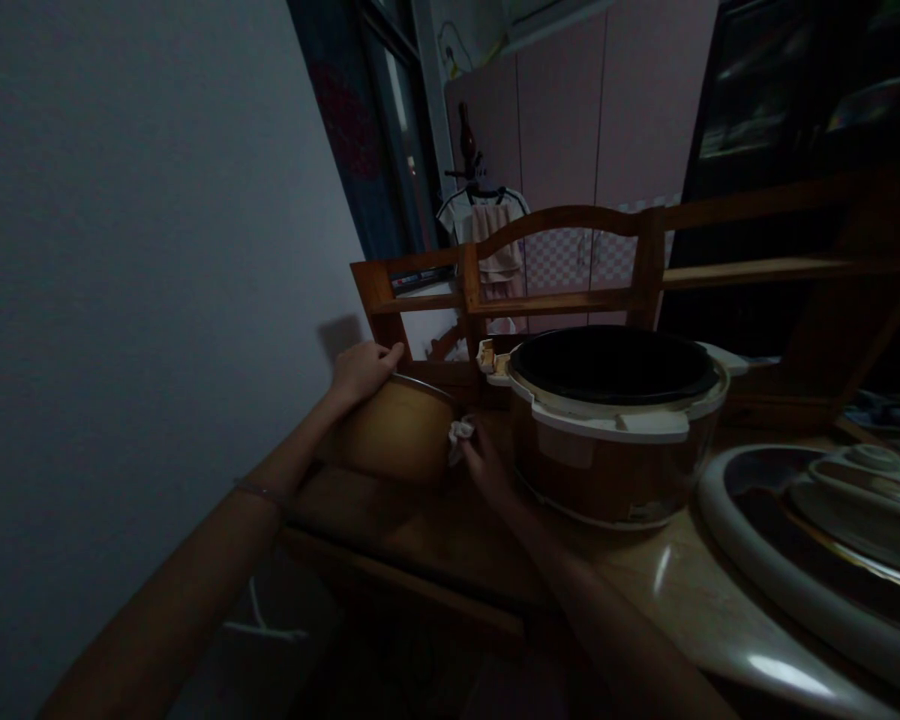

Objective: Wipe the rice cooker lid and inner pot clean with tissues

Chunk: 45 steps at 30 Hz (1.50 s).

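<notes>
My left hand grips the rim of a round metal inner pot that stands tilted on the wooden table. My right hand is closed on a small white cloth and presses it against the pot's outer wall. Just right of both hands stands the open cooker body, brown with a white rim and a dark cavity. The room is dim and fine detail is hard to see.
The cooker's detached lid lies at the right on the table. A wooden shelf rail runs behind the cooker. A plain wall fills the left side. Clothes hang on a hanger before pink cupboards at the back.
</notes>
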Motion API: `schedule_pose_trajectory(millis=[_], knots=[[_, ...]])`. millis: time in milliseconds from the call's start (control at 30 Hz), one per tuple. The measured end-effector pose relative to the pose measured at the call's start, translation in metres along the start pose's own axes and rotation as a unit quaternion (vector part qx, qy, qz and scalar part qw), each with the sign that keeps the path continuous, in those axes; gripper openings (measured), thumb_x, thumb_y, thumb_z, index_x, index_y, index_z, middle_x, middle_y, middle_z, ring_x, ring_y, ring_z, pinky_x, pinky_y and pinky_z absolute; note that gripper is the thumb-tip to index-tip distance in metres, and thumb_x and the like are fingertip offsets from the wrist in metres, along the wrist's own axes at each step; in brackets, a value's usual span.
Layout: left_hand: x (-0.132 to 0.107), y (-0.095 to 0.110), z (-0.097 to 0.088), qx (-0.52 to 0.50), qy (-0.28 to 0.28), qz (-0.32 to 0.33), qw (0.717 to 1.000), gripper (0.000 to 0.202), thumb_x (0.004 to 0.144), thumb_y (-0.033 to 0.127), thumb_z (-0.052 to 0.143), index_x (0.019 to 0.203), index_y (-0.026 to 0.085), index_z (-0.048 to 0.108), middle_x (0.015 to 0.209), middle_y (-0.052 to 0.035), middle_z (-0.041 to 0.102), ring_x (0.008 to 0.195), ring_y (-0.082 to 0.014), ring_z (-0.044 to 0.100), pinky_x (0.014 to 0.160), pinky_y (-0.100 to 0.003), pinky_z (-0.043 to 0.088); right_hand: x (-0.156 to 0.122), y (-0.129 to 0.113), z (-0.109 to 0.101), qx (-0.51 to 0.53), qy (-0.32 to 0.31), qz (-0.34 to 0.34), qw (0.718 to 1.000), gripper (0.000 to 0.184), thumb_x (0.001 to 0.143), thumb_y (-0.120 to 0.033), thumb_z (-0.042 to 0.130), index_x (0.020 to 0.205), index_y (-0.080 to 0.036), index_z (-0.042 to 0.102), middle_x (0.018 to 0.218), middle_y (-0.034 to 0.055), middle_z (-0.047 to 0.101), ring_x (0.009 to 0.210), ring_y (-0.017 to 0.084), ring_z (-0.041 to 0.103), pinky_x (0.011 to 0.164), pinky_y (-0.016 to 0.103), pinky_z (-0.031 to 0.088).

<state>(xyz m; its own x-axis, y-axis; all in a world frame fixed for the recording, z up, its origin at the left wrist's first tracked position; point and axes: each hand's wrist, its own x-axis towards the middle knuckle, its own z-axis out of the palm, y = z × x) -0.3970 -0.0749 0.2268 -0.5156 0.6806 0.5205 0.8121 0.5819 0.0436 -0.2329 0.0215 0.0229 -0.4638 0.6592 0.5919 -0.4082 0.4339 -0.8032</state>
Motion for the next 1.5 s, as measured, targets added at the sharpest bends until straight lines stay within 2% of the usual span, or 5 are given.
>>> schedule_pose_trajectory(millis=[400,700,1033,1300,1500], knots=[[0.014,-0.021,0.007,0.024,0.000,-0.140,0.990,0.068,0.092,0.056,0.023,0.089,0.012,0.075,0.100,-0.0218,0.072,0.095,-0.0341,0.067,0.076,-0.038,0.049,-0.018,-0.039,0.000,-0.037,-0.138,-0.103,0.984,0.009,0.086,-0.025,0.057,0.095,-0.023,0.058,0.086,0.0013,0.058,0.079,0.017,0.055,0.074,0.028,0.045],[0.000,0.002,0.006,0.047,0.041,-0.155,0.986,0.071,0.093,0.053,0.020,0.098,0.006,0.073,0.102,-0.0257,0.071,0.098,-0.0406,0.066,0.081,-0.048,0.048,-0.002,-0.025,-0.012,-0.094,0.043,-0.014,0.994,0.024,0.087,-0.022,0.051,0.111,-0.021,0.052,0.100,0.0064,0.061,0.092,0.021,0.058,0.083,0.034,0.046],[-0.011,0.049,0.003,0.069,0.059,-0.107,0.990,0.066,0.095,0.047,0.023,0.097,0.006,0.074,0.096,-0.0238,0.072,0.095,-0.0367,0.067,0.083,-0.045,0.047,-0.016,-0.041,-0.005,-0.110,-0.004,-0.037,0.993,0.017,0.090,-0.023,0.049,0.107,-0.022,0.054,0.099,0.0048,0.063,0.090,0.019,0.060,0.080,0.032,0.048],[-0.002,0.048,-0.002,0.059,0.046,-0.131,0.989,0.063,0.094,0.045,0.026,0.100,0.004,0.073,0.100,-0.0247,0.071,0.099,-0.0368,0.066,0.083,-0.045,0.048,-0.018,-0.056,0.002,-0.128,-0.089,-0.212,0.965,0.019,0.086,-0.013,0.050,0.101,-0.022,0.055,0.099,0.0067,0.059,0.093,0.020,0.058,0.081,0.031,0.048],[-0.007,0.055,-0.007,0.058,0.046,-0.140,0.987,0.061,0.095,0.043,0.026,0.102,0.003,0.073,0.102,-0.0254,0.071,0.101,-0.0349,0.066,0.085,-0.042,0.047,-0.007,-0.054,-0.003,-0.117,0.036,-0.150,0.981,0.024,0.092,-0.016,0.046,0.114,-0.022,0.055,0.111,0.0096,0.059,0.105,0.022,0.057,0.092,0.037,0.045]])
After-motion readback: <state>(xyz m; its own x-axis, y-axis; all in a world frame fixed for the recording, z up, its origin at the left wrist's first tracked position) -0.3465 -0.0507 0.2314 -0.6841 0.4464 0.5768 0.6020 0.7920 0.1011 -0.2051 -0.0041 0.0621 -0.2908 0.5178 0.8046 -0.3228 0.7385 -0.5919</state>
